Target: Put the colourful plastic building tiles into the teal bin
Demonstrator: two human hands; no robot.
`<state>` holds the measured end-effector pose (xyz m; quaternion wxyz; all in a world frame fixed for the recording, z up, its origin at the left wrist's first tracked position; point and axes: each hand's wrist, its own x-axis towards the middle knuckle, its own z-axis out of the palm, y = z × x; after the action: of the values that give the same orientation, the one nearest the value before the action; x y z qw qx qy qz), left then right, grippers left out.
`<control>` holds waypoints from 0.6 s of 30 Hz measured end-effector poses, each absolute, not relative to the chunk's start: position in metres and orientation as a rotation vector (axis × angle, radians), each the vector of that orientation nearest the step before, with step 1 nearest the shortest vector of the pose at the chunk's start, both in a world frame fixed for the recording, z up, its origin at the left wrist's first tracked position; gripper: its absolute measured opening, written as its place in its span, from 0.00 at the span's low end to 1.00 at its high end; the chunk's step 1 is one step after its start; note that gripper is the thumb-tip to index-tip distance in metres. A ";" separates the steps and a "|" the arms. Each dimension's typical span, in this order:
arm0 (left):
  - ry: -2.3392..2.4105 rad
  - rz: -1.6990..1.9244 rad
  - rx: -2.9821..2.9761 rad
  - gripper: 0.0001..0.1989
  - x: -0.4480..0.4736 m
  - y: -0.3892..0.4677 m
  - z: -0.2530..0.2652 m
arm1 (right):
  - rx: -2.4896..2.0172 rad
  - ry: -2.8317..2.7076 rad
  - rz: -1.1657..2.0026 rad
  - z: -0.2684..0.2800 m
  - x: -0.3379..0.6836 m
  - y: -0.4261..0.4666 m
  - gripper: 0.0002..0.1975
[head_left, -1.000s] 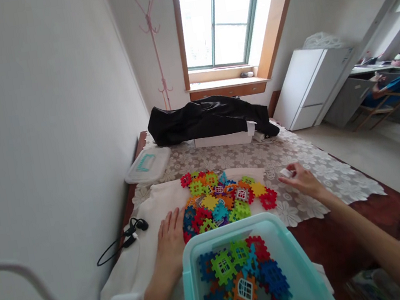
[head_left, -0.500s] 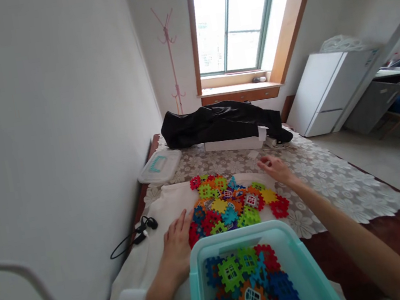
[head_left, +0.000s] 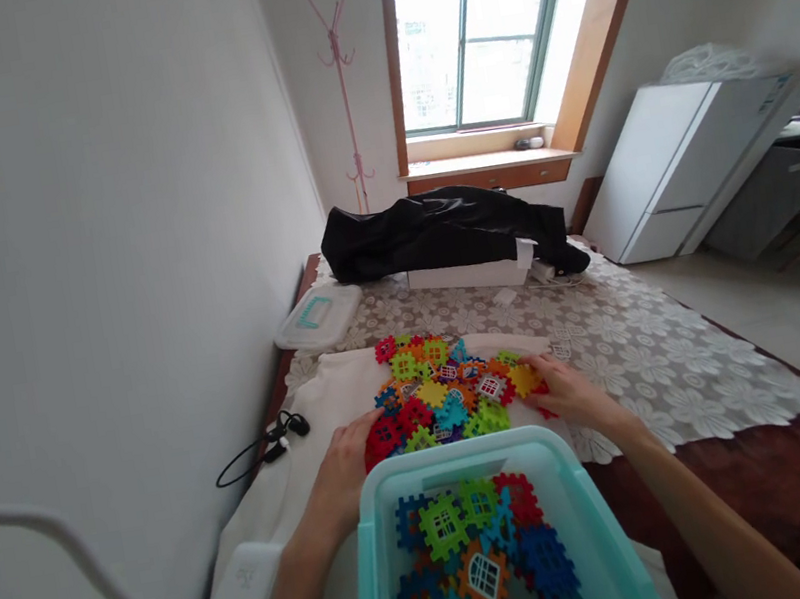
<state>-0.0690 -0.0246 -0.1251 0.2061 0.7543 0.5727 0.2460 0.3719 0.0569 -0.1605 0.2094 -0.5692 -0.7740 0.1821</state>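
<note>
On the white cloth at twelve o'clock from the teal bin (head_left: 377,536), we flank the pile of colourful interlocking tiles (head_left: 451,387) with both hands.

Our left hand (head_left: 343,470) lies flat and spread against the pile's seven o'clock edge, our right hand (head_left: 571,392) lies spread at its four o'clock edge on a red tile; neither grips anything, and they sit well apart. We judge this as gathering the loose tiles; next we would need to press the hands inward and scoop toward the bin, which already holds tiles. A black cable (head_left: 257,454) lies at nine o'clock.
</note>
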 end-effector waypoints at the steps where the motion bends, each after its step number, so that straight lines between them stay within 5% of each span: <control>1: 1.593 0.683 2.112 0.34 -0.069 -0.024 -0.126 | -1.579 -2.143 0.513 -0.158 0.371 0.060 0.27; 7: 1.641 0.713 2.205 0.27 -0.072 -0.016 -0.150 | -1.547 -2.034 0.435 -0.156 0.344 0.087 0.33; 15: 1.820 0.420 2.364 0.36 -0.065 -0.012 -0.178 | -1.477 -2.235 0.404 -0.177 0.320 0.075 0.34; 18: 1.811 0.442 2.335 0.35 -0.059 -0.014 -0.168 | -1.381 -2.245 0.398 -0.179 0.320 0.069 0.44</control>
<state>-0.0588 -0.0139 -0.1680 0.0768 0.7792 0.6043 0.1475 0.3196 0.0691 -0.1785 0.2359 -0.5035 -0.8184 0.1451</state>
